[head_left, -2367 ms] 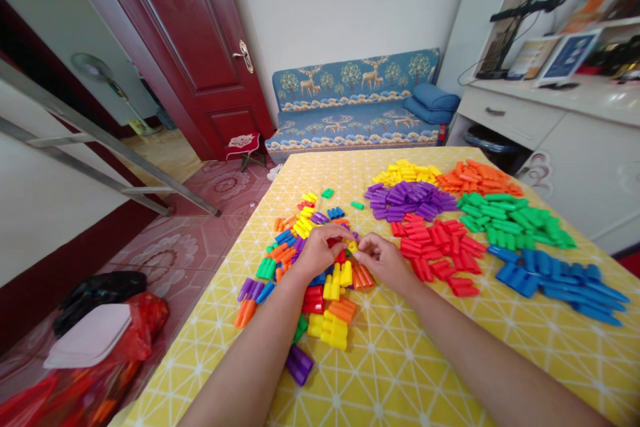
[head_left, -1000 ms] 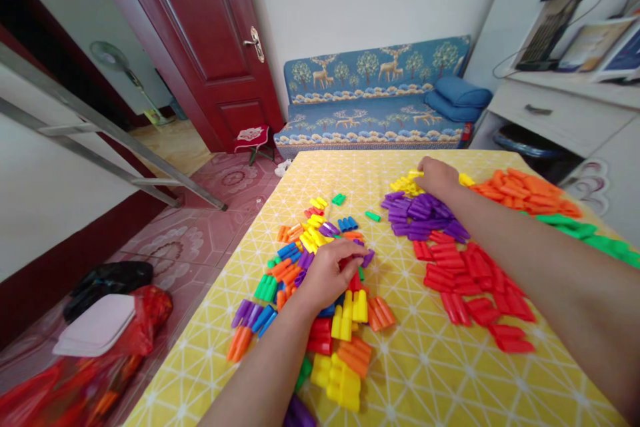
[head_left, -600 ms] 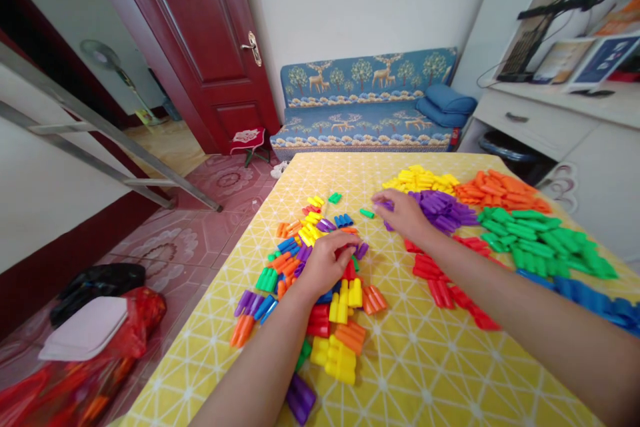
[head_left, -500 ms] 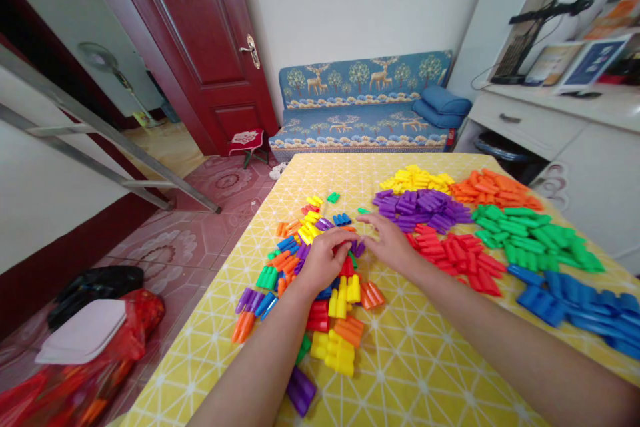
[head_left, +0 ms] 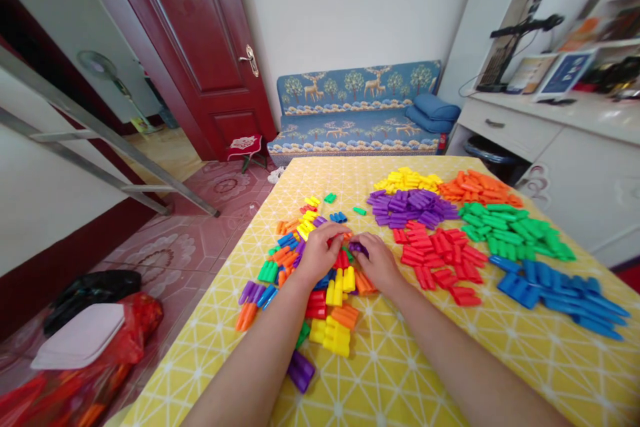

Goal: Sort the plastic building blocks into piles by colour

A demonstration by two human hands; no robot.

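A heap of mixed-colour plastic blocks (head_left: 315,283) lies on the yellow patterned tablecloth (head_left: 400,373) in front of me. My left hand (head_left: 320,252) rests on the heap with its fingers curled over red and purple pieces. My right hand (head_left: 375,260) meets it from the right and pinches a purple block (head_left: 358,248) between the fingertips. To the right lie sorted piles: yellow blocks (head_left: 406,180), purple blocks (head_left: 407,207), orange blocks (head_left: 475,187), green blocks (head_left: 510,228), red blocks (head_left: 437,260) and blue blocks (head_left: 555,288).
A blue deer-print sofa (head_left: 357,110) stands beyond the table's far edge. A dark red door (head_left: 200,47) is at the left, a white cabinet (head_left: 565,160) at the right. A red bag and a black bag (head_left: 90,320) lie on the tiled floor at the left.
My right hand went out to the yellow pile at the far side, then came back across the purple pile to the mixed heap beside my left hand, which stayed in place.
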